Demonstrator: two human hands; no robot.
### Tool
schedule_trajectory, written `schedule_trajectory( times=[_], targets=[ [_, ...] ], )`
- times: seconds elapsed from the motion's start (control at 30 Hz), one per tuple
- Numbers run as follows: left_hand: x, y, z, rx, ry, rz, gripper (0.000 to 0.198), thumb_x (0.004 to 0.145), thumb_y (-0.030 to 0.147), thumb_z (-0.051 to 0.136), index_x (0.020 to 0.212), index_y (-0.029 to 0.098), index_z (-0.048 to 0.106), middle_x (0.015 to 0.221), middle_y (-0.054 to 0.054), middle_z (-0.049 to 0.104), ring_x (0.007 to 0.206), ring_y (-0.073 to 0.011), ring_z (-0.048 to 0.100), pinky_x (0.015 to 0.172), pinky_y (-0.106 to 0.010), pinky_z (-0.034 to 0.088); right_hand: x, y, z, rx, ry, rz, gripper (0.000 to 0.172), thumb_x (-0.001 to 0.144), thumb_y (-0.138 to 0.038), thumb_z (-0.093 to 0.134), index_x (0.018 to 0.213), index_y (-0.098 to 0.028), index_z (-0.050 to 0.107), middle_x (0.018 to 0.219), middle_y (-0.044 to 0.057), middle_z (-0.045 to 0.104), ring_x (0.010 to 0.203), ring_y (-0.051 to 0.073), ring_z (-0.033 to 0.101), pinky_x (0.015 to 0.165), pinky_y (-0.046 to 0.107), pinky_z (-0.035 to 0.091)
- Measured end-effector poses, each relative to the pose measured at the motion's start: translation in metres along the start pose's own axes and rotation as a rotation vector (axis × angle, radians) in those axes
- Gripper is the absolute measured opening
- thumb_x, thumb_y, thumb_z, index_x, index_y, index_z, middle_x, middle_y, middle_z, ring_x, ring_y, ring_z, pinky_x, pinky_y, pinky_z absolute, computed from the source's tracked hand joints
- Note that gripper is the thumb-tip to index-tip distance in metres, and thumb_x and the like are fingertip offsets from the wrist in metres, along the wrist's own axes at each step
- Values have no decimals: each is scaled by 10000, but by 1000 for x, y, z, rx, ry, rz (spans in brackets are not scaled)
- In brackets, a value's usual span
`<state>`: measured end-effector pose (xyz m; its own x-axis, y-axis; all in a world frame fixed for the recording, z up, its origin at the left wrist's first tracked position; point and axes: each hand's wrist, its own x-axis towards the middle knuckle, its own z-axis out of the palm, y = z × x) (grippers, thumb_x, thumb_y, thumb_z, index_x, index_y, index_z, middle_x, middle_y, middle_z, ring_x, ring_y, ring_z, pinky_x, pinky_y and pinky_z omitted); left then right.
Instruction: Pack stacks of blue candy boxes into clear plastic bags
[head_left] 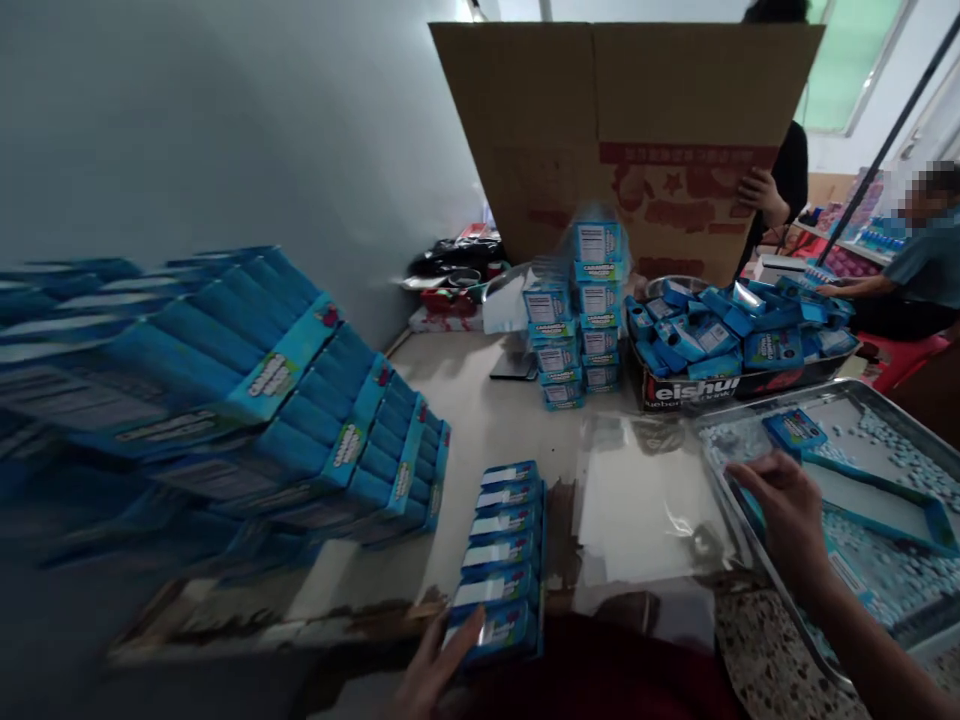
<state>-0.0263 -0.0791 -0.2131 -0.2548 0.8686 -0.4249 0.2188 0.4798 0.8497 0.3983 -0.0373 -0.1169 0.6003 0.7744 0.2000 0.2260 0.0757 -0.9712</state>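
At the bottom centre, my left hand (439, 665) grips the near end of a blue display box (543, 530) filled with a row of small blue candy boxes (499, 550). Its thumb lies over the nearest candy box. My right hand (784, 510) is above the left rim of a metal tray (829, 395), thumb and fingers pinched together. Whatever is between those fingertips is too small to make out. In the tray are scattered pale blue candies (915, 450), a candy box (795, 428) and a bare blue display frame (885, 500).
Filled display boxes (292, 400) are piled high on the left. Two shorter stacks (577, 320) stand behind. A carton (690, 390) heaped with candy boxes and clear plastic bags (645, 500) lie right of centre. A person holds a large cardboard sheet (622, 120); another person sits far right.
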Motion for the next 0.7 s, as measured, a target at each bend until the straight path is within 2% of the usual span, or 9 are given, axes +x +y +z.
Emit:
schedule_trajectory(
  times=[0.07, 0.13, 0.2, 0.3, 0.4, 0.5, 0.57, 0.63, 0.7],
  targets=[
    [5, 6, -8, 48, 35, 37, 973, 681, 913, 639, 1392, 249, 629, 1544, -182, 586, 1462, -458, 540, 1101, -587, 547, 2, -14, 5, -191, 2, -232, 385, 800, -530, 824, 740, -233, 587, 681, -15, 611, 639, 157, 544, 655, 287, 449],
    [8, 16, -14, 161, 52, 103, 1062, 625, 870, 719, 1449, 213, 591, 1538, -208, 575, 1452, -460, 541, 1189, -608, 467, 0, -21, 14, -426, -146, -427, 274, 913, -447, 703, 764, -236, 611, 689, -8, 602, 631, 154, 525, 644, 281, 401],
    [11, 31, -18, 241, 6, 146, 1139, 597, 824, 767, 1511, 181, 546, 1556, -237, 540, 1429, -474, 552, 1184, -614, 469, -1, -22, 25, -594, -319, -508, 226, 970, -368, 593, 791, -234, 632, 748, 16, 644, 670, 161, 555, 655, 287, 370],
    [21, 56, -20, 258, -71, 169, 1204, 569, 777, 810, 1567, 180, 500, 1621, -246, 469, 1471, -496, 497, 1167, -623, 479, 8, -21, 38, -641, -401, -436, 208, 957, -363, 586, 816, -224, 648, 790, 35, 681, 708, 171, 585, 658, 290, 354],
    [44, 86, -19, 202, -157, 230, 1174, 543, 717, 872, 1565, 260, 518, 1694, -195, 408, 1560, -487, 384, 1210, -644, 424, 38, -33, 40, -444, -402, -270, 233, 891, -443, 684, 856, -213, 699, 719, 12, 669, 639, 159, 554, 639, 288, 388],
    [86, 123, -5, 14, -142, 248, 1071, 605, 624, 916, 1546, 288, 531, 1642, -197, 486, 1571, -442, 391, 1224, -623, 413, 95, -70, 35, -137, -314, -195, 239, 787, -438, 800, 811, -223, 698, 786, 12, 710, 667, 159, 595, 666, 303, 459],
    [124, 151, 12, -173, -48, 232, 952, 631, 520, 944, 1478, 278, 584, 1523, -186, 599, 1499, -401, 500, 1216, -577, 439, 149, -104, 37, 7, -230, -273, 195, 703, -347, 822, 720, -227, 669, 912, 27, 748, 776, 175, 662, 733, 324, 502],
    [171, 179, 30, -413, 51, 197, 724, 662, 375, 939, 1319, 242, 666, 1301, -132, 714, 1311, -319, 656, 1179, -500, 489, 212, -136, 51, -24, -142, -491, 148, 682, -275, 778, 672, -217, 642, 957, 63, 759, 870, 204, 712, 819, 356, 531],
    [222, 205, 44, -657, 170, 168, 472, 700, 213, 887, 1131, 197, 696, 1056, -61, 738, 1065, -205, 727, 1107, -395, 536, 277, -158, 78, -162, 127, -738, 165, 702, -174, 757, 758, -216, 608, 934, 76, 753, 858, 215, 726, 817, 362, 534]
  ],
)
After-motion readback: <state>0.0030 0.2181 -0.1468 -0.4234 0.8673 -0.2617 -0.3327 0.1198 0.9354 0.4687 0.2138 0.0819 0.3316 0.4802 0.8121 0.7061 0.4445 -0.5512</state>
